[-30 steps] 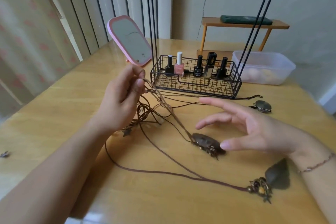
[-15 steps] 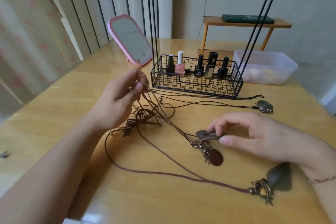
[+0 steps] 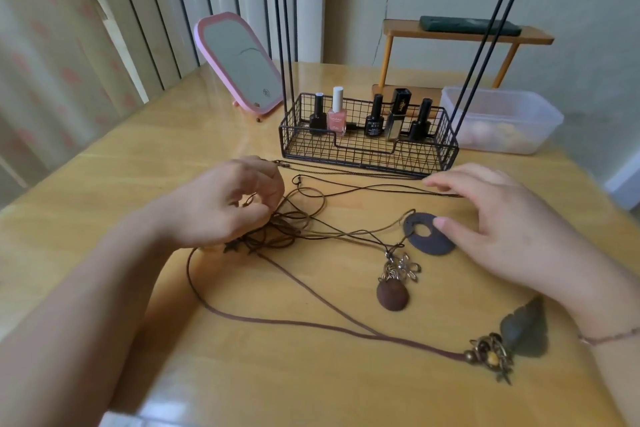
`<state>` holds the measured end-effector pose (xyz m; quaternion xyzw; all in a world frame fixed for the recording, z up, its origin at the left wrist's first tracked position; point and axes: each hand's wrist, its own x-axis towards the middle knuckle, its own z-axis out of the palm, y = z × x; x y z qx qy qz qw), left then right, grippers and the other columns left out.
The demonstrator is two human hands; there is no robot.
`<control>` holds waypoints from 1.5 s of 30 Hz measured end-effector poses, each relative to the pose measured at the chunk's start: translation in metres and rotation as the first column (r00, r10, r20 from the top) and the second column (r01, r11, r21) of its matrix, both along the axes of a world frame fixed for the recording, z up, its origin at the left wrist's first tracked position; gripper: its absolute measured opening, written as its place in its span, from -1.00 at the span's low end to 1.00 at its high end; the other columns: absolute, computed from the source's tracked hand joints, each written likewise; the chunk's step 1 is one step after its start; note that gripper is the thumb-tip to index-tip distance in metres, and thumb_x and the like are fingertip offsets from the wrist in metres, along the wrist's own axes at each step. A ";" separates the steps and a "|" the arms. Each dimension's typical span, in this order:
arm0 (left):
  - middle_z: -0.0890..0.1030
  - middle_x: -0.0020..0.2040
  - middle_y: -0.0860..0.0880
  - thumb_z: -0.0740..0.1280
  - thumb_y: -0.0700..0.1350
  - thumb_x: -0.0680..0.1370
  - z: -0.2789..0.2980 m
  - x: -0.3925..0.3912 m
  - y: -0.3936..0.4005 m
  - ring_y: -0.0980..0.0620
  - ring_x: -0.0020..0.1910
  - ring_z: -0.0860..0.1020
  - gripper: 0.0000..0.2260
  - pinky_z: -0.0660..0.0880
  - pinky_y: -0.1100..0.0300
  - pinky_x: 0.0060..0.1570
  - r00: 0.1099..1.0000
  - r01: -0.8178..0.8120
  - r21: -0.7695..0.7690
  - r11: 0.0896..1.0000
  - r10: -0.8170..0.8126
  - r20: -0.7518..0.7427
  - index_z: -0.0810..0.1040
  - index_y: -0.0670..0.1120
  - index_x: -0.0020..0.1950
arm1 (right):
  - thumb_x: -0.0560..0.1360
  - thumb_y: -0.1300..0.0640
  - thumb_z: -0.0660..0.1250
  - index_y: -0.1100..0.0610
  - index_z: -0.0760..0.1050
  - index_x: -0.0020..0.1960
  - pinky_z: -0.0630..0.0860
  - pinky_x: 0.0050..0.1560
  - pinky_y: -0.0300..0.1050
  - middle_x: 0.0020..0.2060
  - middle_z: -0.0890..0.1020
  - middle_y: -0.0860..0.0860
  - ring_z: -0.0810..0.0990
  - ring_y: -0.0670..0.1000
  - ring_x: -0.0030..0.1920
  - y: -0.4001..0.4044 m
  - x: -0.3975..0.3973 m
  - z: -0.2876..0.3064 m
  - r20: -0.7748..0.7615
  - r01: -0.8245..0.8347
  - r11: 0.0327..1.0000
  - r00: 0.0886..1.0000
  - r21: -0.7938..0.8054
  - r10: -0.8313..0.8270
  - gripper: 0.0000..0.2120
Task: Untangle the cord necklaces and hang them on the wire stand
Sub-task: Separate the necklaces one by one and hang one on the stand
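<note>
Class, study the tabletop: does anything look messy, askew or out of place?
Yes. The brown cords lie knotted in a heap under the left hand, instead of hanging on the wire stand. The pendants are scattered across the table. The pink mirror leans backward.

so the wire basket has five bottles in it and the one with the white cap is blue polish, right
Not quite. The head view shows five bottles standing in the wire basket, but the white-capped bottle holds pink polish, not blue. The other four are dark or black-capped.
</note>
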<state>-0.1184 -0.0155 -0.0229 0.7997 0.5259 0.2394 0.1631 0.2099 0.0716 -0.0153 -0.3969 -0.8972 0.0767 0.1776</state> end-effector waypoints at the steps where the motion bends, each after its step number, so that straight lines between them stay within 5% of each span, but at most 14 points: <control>1: 0.55 -0.13 0.05 0.17 0.00 0.37 0.000 0.000 0.000 0.01 -0.01 0.50 -0.87 0.44 0.05 0.00 1.000 0.000 -0.004 1.000 0.000 -0.001 0.47 0.01 -0.28 | 0.46 -0.18 0.31 -0.21 0.50 0.08 0.51 0.08 0.06 -0.02 0.49 -0.26 0.46 -0.11 0.10 -0.007 -0.004 0.003 -0.037 -0.014 1.000 0.999 0.024 0.015 -0.79; 3: 0.55 -0.14 0.02 0.16 0.00 0.37 0.001 0.001 0.000 0.01 -0.04 0.50 -0.87 0.44 0.08 -0.02 1.000 0.001 -0.006 1.000 -0.001 0.003 0.46 0.01 -0.28 | 0.37 -0.40 0.20 -0.12 0.46 -0.20 0.46 -0.17 -0.07 -0.24 0.51 -0.20 0.48 -0.15 -0.15 -0.026 -0.014 0.008 -0.035 -0.050 0.997 0.998 0.051 0.052 -0.65; 6: 0.53 -0.15 0.01 0.16 -0.01 0.39 0.001 0.004 -0.001 0.03 -0.11 0.49 -0.89 0.44 0.13 -0.06 1.000 0.013 -0.006 1.000 -0.013 0.004 0.44 0.01 -0.26 | 0.29 -0.61 0.01 -0.02 0.36 -0.30 0.37 -0.25 -0.12 -0.34 0.51 -0.14 0.42 -0.18 -0.30 -0.061 -0.036 0.011 0.303 -0.053 0.999 0.952 0.003 0.050 -0.36; 10: 0.52 -0.17 -0.01 0.17 -0.03 0.38 0.002 0.005 -0.002 0.01 -0.15 0.48 -0.93 0.45 0.01 -0.10 0.999 0.033 -0.025 0.999 -0.032 0.032 0.44 0.04 -0.27 | 0.50 -0.36 0.08 -0.04 0.25 -0.30 0.36 -0.23 -0.09 -0.26 0.51 -0.09 0.44 -0.05 -0.22 -0.071 -0.041 0.010 0.412 -0.076 0.997 0.909 0.031 0.057 -0.57; 14: 0.51 -0.19 0.01 0.20 -0.04 0.34 0.004 0.010 -0.005 -0.01 -0.15 0.49 -0.96 0.46 -0.10 -0.12 0.997 0.064 -0.064 0.996 -0.061 0.040 0.43 0.07 -0.28 | 0.46 -0.21 0.04 0.06 0.34 -0.30 0.30 -0.34 -0.12 -0.36 0.50 -0.02 0.44 -0.04 -0.32 -0.063 -0.032 0.013 0.382 -0.090 0.995 0.919 -0.050 0.103 -0.63; 17: 0.53 -0.14 0.08 0.23 -0.03 0.36 0.007 0.016 -0.006 0.02 -0.07 0.51 -0.93 0.47 -0.09 -0.08 0.998 0.066 -0.059 0.996 -0.066 -0.002 0.48 0.10 -0.21 | 0.48 -0.14 0.06 0.11 0.38 -0.36 0.36 -0.39 0.00 -0.48 0.45 -0.02 0.39 -0.05 -0.45 -0.041 -0.019 0.014 0.114 -0.139 0.959 0.979 -0.248 0.171 -0.60; 20: 0.54 -0.08 0.13 0.31 -0.01 0.49 -0.001 0.033 -0.004 0.10 0.00 0.50 -0.92 0.48 0.02 0.00 0.995 0.021 0.115 0.993 -0.009 -0.101 0.56 0.06 -0.06 | 0.54 0.07 0.21 0.13 0.44 -0.39 0.36 -0.41 -0.06 -0.49 0.47 0.03 0.37 -0.11 -0.48 -0.021 -0.007 0.020 -0.078 -0.106 0.960 0.993 -0.259 0.089 -0.66; 23: 0.55 -0.08 0.14 0.26 0.18 0.57 -0.011 0.063 -0.001 0.09 -0.04 0.48 -0.76 0.51 0.08 -0.05 0.984 -0.010 0.275 0.961 0.057 -0.166 0.58 0.06 0.05 | 0.48 0.11 0.24 0.12 0.47 -0.40 0.38 -0.42 -0.08 -0.46 0.53 0.06 0.39 -0.12 -0.48 -0.016 -0.001 0.027 0.017 -0.073 0.938 0.996 -0.338 0.084 -0.71; 29: 0.58 -0.06 0.11 0.23 0.20 0.59 -0.030 0.093 0.006 0.00 -0.06 0.51 -0.72 0.52 0.03 -0.04 0.956 0.032 0.288 0.957 0.054 -0.288 0.62 0.07 0.09 | 0.45 0.03 0.21 0.07 0.51 -0.35 0.50 -0.34 -0.05 -0.46 0.60 0.01 0.42 -0.11 -0.48 -0.014 0.006 0.025 0.311 0.095 0.890 0.949 -0.446 0.054 -0.75; 33: 0.60 -0.09 0.10 0.28 0.13 0.57 -0.034 0.099 0.011 -0.01 -0.10 0.53 -0.78 0.53 0.02 -0.07 0.962 -0.002 0.294 0.956 0.082 -0.262 0.65 0.08 0.04 | 0.48 -0.33 0.15 -0.12 0.57 -0.20 0.50 -0.32 0.00 -0.37 0.63 -0.17 0.49 -0.12 -0.44 -0.017 0.008 0.021 0.457 0.211 0.920 0.888 -0.329 -0.040 -0.64; 37: 0.59 -0.10 0.09 0.36 0.02 0.55 -0.031 0.099 0.011 0.01 -0.10 0.52 -0.88 0.53 0.05 -0.09 0.977 0.072 0.238 0.968 -0.021 -0.210 0.67 0.07 0.01 | 0.56 -0.24 0.17 -0.15 0.53 -0.17 0.43 -0.28 -0.17 -0.30 0.56 -0.21 0.50 -0.22 -0.25 -0.023 -0.005 0.019 0.313 0.115 0.988 0.946 -0.098 -0.079 -0.72; 40: 0.58 -0.11 0.11 0.38 0.01 0.55 -0.029 0.093 0.010 0.04 -0.09 0.52 -0.89 0.53 0.07 -0.04 0.978 0.113 0.188 0.976 -0.075 -0.195 0.68 0.08 0.02 | 0.60 -0.12 0.23 -0.14 0.54 -0.07 0.52 -0.11 -0.10 -0.18 0.55 -0.25 0.50 -0.20 -0.11 -0.027 -0.018 0.011 0.221 0.085 0.991 0.974 -0.106 -0.060 -0.85; 45: 0.53 -0.23 0.15 0.33 0.13 0.55 -0.025 0.100 0.012 0.15 -0.20 0.47 -0.81 0.51 0.10 -0.15 0.999 -0.003 0.123 0.992 0.009 -0.048 0.66 0.06 -0.08 | 0.50 -0.17 0.36 -0.10 0.50 -0.20 0.39 -0.30 -0.15 -0.31 0.58 -0.18 0.52 -0.18 -0.21 -0.029 -0.034 -0.002 0.162 0.151 0.975 0.979 -0.164 -0.124 -0.82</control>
